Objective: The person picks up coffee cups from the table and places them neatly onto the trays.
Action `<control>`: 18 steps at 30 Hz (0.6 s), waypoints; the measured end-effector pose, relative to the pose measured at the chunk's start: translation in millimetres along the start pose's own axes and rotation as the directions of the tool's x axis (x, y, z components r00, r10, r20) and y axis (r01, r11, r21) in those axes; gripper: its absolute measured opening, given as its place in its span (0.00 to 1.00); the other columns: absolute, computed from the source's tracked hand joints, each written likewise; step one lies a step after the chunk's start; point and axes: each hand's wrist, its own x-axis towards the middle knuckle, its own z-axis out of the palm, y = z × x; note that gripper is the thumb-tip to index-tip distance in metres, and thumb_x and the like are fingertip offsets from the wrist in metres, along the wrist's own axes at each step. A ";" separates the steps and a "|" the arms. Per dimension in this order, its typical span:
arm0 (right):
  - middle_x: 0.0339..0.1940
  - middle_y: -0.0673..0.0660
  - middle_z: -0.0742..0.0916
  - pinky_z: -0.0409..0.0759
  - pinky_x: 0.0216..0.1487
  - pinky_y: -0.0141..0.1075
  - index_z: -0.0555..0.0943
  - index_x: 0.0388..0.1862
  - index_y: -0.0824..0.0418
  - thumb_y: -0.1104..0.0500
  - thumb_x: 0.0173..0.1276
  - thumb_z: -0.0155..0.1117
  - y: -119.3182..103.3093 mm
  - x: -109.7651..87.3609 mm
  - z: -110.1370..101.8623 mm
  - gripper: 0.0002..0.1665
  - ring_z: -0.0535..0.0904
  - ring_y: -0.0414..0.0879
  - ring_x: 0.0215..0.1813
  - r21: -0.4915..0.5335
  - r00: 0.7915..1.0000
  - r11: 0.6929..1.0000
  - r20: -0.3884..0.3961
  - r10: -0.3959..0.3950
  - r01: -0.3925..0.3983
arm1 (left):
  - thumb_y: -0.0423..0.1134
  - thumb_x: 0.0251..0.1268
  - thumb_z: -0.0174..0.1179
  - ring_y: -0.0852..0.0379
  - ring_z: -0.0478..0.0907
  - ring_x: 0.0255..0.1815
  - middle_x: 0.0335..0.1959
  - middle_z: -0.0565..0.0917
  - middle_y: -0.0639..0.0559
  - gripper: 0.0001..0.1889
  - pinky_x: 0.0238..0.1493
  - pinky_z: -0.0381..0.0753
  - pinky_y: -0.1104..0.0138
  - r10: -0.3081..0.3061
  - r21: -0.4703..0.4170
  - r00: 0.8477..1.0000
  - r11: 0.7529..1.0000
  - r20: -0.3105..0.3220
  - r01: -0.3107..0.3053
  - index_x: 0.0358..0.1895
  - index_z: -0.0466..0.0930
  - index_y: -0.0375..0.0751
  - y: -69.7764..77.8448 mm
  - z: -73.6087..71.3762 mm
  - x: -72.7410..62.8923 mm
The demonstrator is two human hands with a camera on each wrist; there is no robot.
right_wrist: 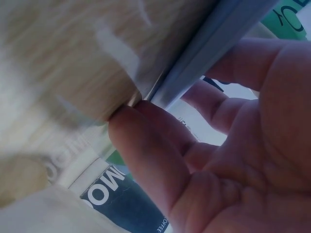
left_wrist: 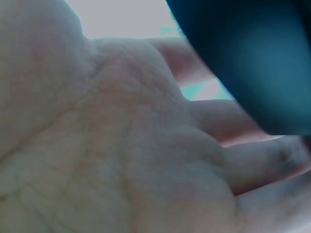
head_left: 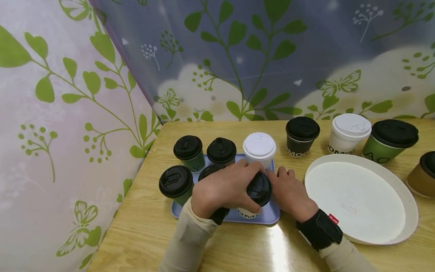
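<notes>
A lavender-blue tray [head_left: 234, 216] carries several lidded paper cups. My left hand [head_left: 225, 185] curls over the front-right cup [head_left: 259, 189], white with a black lid, thumb on its near side and fingers behind; the left wrist view shows the palm [left_wrist: 121, 136] beside a dark blurred shape. At the tray's right edge, my right hand [head_left: 289, 192] grips the rim with bent fingers, fingertips low by the tabletop in the right wrist view. A white-lidded cup [head_left: 259, 145] stands behind both hands. Left of them are green cups [head_left: 176, 183] and black-lidded ones [head_left: 221, 150].
A round white tray [head_left: 353, 200] lies right of my right hand. Behind it stand a black cup [head_left: 301, 136], a white cup [head_left: 350, 132] and a green cup [head_left: 389, 139]; a brown cup [head_left: 423, 175] is at the far right. Patterned walls [head_left: 217, 68] border the wooden table [head_left: 136, 234].
</notes>
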 end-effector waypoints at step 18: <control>0.43 0.70 0.76 0.78 0.29 0.53 0.76 0.52 0.66 0.62 0.77 0.58 -1.5 -0.7 -1.5 0.10 0.73 0.65 0.42 0.009 1.000 1.000 0.004 0.008 -0.008 | 0.47 0.53 0.76 0.57 0.76 0.43 0.49 0.76 0.50 0.34 0.44 0.78 0.66 0.000 -0.003 1.000 1.000 0.000 0.000 0.66 0.74 0.50 0.2 1.2 0.5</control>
